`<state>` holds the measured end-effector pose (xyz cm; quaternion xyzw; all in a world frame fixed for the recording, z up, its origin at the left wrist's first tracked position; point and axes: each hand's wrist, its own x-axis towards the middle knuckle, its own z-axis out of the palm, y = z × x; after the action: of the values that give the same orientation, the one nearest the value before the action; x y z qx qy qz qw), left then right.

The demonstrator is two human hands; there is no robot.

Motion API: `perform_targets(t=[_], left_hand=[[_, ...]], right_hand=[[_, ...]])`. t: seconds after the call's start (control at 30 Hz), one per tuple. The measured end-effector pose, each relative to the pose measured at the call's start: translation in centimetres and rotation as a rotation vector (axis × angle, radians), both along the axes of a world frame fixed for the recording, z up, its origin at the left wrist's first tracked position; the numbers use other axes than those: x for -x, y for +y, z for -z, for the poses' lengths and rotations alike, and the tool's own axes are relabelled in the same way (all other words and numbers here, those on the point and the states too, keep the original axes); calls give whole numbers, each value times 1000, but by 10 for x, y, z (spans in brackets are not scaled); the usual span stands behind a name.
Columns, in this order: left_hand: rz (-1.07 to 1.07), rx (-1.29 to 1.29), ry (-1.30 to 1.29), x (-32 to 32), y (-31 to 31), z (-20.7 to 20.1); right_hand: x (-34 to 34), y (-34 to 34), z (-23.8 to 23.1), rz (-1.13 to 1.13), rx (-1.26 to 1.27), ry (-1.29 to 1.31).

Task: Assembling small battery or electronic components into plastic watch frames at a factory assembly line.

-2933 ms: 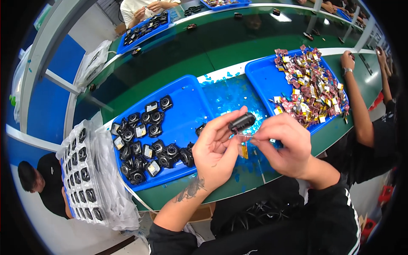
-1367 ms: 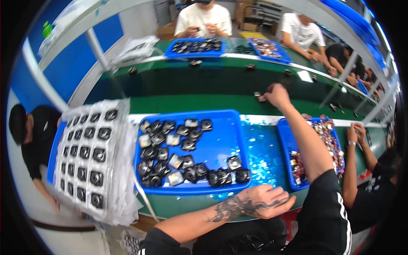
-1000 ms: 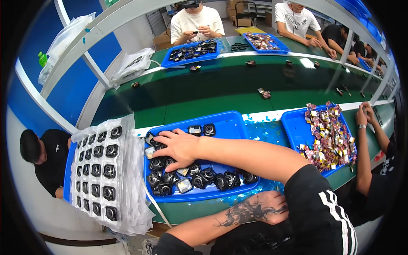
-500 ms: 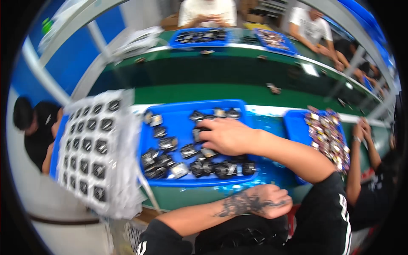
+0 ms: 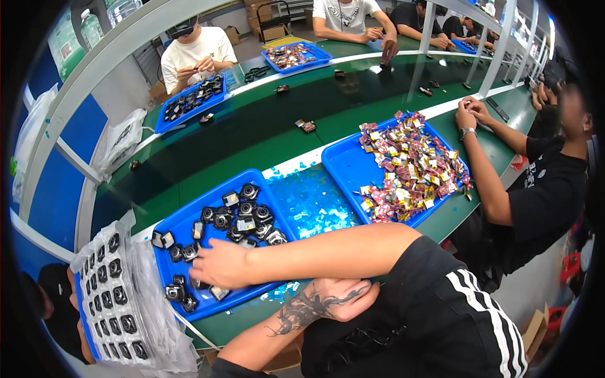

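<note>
My right hand (image 5: 220, 264) reaches down into a blue tray (image 5: 224, 183) at the left, with fingers apart over small black camera-like housings (image 5: 247, 225). Its fingertips are partly hidden, and nothing held shows in it. Several housings lie loose around the hand, some with pale square faces up. Nearer my body, below the right forearm, my left hand (image 5: 350, 299) is closed in a fist; whatever may be inside is hidden. My tattooed left forearm (image 5: 296, 315) lies along the table's near edge.
Stacked clear blister sheets (image 5: 120, 293) of black parts stand left of the tray. A second blue tray (image 5: 340, 157) holds a heap of small circuit-board pieces (image 5: 409, 167). Blue scraps (image 5: 309, 201) litter the table between. A dark green belt (image 5: 252, 135) runs beyond; co-workers sit around.
The view has swung to the right, so trays and co-workers appear shifted left. My right hand has moved to the tray's near left part, with the housings spread differently. My left fist stays near my body.
</note>
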<state>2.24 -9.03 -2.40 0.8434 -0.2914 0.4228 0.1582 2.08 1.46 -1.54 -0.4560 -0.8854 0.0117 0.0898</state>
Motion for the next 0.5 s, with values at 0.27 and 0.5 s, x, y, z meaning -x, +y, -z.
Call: perform_targets(t=[0.27, 0.5], left_hand=[[-36, -41, 12, 8, 0, 16], [-94, 124, 3, 16, 3, 6]], right_hand=[[-100, -68, -54, 195, -76, 227], [-267, -191, -51, 940, -278, 330]])
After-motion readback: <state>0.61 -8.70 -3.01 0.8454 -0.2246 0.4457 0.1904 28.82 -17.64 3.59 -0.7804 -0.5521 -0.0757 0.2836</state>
